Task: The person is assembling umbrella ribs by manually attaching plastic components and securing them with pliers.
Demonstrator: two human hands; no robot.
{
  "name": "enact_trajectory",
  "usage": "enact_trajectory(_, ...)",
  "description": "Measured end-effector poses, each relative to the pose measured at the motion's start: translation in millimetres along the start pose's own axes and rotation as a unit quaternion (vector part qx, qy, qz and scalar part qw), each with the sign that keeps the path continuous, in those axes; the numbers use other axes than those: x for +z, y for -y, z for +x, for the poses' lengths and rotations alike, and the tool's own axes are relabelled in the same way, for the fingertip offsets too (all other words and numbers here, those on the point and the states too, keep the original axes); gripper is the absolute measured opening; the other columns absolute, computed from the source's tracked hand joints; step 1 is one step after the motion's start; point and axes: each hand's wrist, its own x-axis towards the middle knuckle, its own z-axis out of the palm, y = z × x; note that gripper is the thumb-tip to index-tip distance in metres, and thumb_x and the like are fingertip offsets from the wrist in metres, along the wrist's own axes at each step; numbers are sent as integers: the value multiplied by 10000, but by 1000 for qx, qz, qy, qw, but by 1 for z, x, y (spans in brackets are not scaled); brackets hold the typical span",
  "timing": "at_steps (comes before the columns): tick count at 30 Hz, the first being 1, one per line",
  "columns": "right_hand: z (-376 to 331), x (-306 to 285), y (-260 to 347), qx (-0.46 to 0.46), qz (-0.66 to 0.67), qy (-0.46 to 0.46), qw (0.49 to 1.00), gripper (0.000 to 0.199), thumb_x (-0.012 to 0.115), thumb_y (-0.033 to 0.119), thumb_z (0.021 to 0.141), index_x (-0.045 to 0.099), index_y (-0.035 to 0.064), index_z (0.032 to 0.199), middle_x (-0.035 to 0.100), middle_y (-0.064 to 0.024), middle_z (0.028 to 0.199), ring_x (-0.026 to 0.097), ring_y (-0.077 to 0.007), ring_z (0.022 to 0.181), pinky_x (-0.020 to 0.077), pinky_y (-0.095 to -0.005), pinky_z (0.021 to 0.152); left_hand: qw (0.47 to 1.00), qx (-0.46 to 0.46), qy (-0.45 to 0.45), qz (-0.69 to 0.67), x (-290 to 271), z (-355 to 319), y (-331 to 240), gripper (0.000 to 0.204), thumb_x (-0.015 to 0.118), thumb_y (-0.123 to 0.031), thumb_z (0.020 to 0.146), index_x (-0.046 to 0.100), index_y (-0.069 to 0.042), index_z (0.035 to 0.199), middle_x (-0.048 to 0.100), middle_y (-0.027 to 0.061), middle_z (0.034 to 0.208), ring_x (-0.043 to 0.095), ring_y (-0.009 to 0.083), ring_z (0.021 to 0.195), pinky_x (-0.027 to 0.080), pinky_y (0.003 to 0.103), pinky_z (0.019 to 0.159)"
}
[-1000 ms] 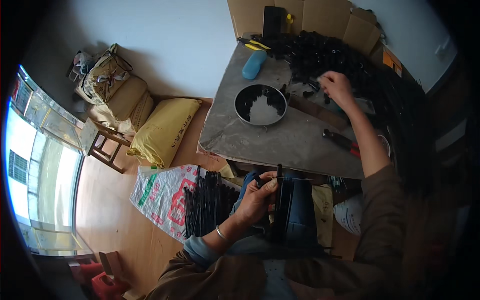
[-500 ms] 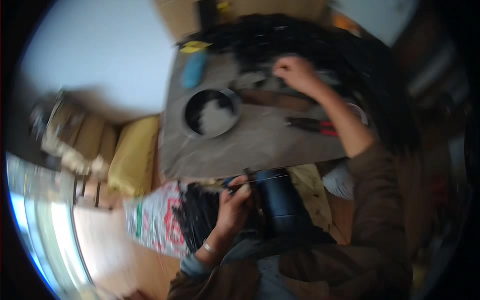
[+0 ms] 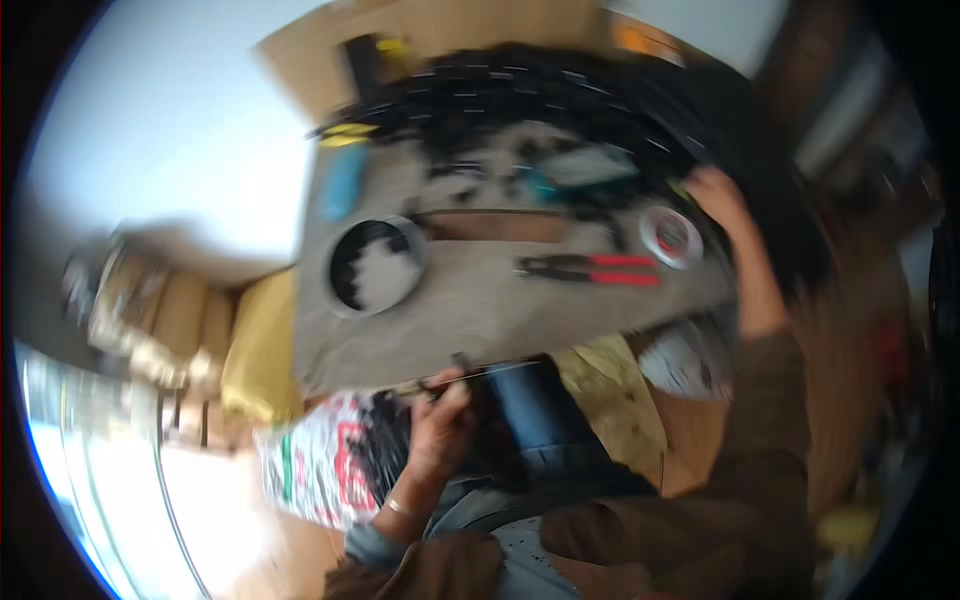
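Note:
My left hand (image 3: 440,428) is closed at the table's near edge, above my lap. It grips a small dark piece with a thin, pale rod beside it; blur hides its kind. My right hand (image 3: 716,198) reaches to the right end of a heap of black pieces (image 3: 500,95). Its fingers are smeared by motion, and a small yellow-green spot shows at their tips. Just below that hand sits a round white tub (image 3: 647,240) with something red in it. Red-handled pliers (image 3: 622,270) lie left of the tub.
A dark round pan (image 3: 334,290) with white material stands on the grey table (image 3: 470,325)'s left. Behind it are a blue object (image 3: 345,182) and a yellow one (image 3: 350,131). A teal box (image 3: 585,172) lies mid-table. A printed sack (image 3: 315,455) of black pieces stands lower left.
My right hand has moved from over the middle of the table to its right side. The view has shifted, and the pliers and round tub show fully. My left hand keeps its grip.

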Motion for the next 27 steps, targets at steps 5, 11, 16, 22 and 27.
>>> enact_trajectory(5, -6, -10, -5, 49, -9, -24, 998, 207, 598, 207, 835, 612, 1, 834, 591, -211, 774, 594, -334, 732, 440, -415, 656, 996, -57, 71, 20, 12, 7, 6, 280, 596, -188, 912, 531, -64, 1154, 510, -39, 728, 419, 32, 606, 351, 189, 519)
enact_trajectory(11, 13, -28, 148, 21, 168, 39, 985, 165, 541, 144, 890, 608, 16, 970, 570, -56, 752, 537, -119, 641, 426, -289, 603, 998, -42, 55, 1, 9, -1, 3, 282, 604, -186, 917, 552, -57, 1163, 517, -57, 759, 424, 31, 637, 356, 187, 571)
enact_trajectory(16, -28, -35, 267, -76, 231, 152, 958, 142, 533, 130, 896, 612, 12, 906, 586, -42, 719, 546, -87, 614, 442, -235, 579, 996, -49, 72, -17, 11, -6, -9, 278, 600, -165, 916, 552, -54, 1166, 507, -68, 772, 427, 29, 681, 361, 199, 624)
enact_trajectory(22, -41, -40, 298, -103, 227, 246, 937, 138, 551, 137, 896, 603, 11, 871, 608, -31, 721, 563, -86, 614, 459, -254, 586, 996, -29, 83, -20, 5, -10, -8, 277, 601, -168, 917, 556, -58, 1167, 507, -68, 782, 425, 27, 683, 367, 196, 626)
enact_trajectory(27, 10, -5, 323, -129, 216, 256, 933, 168, 556, 161, 899, 615, 19, 830, 624, -41, 702, 584, -98, 595, 474, -268, 573, 997, -12, 76, -26, 0, -9, -9, 286, 603, -169, 915, 553, -49, 1170, 511, -65, 783, 427, 27, 673, 367, 190, 624)
